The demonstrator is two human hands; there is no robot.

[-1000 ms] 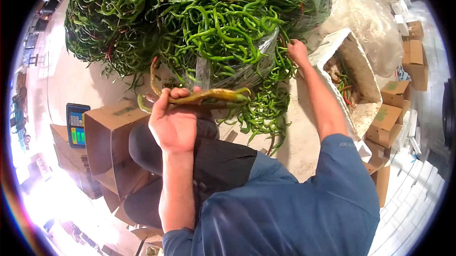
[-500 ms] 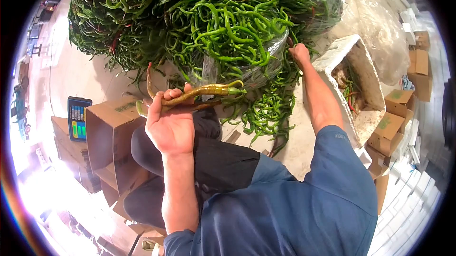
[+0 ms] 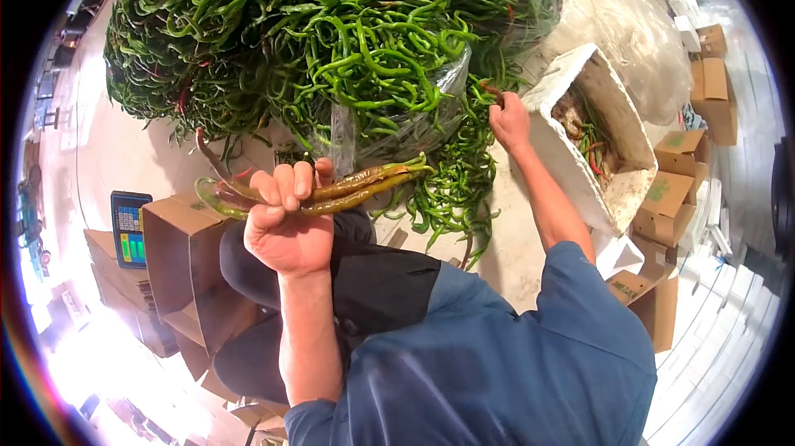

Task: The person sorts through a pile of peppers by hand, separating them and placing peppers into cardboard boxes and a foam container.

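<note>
On my feed, the left hand (image 3: 290,226) is curled closed around brownish peppers (image 3: 364,189), ends jutting both sides; the right hand (image 3: 511,123) pinches a dark pepper (image 3: 493,94) beside the green peppers (image 3: 373,57).

Bright light keeps the middle fairly crisp, glinting off the green peppers (image 3: 368,57); soft shadows lie on the pale floor (image 3: 511,218). Glare bleaches the lower left to white, perhaps from a strong lamp or opening. A rainbow flare streaks that rim. Fisheye distortion curves the softly focused white blocks (image 3: 714,355) at right, and black rounds off the corners.
</note>
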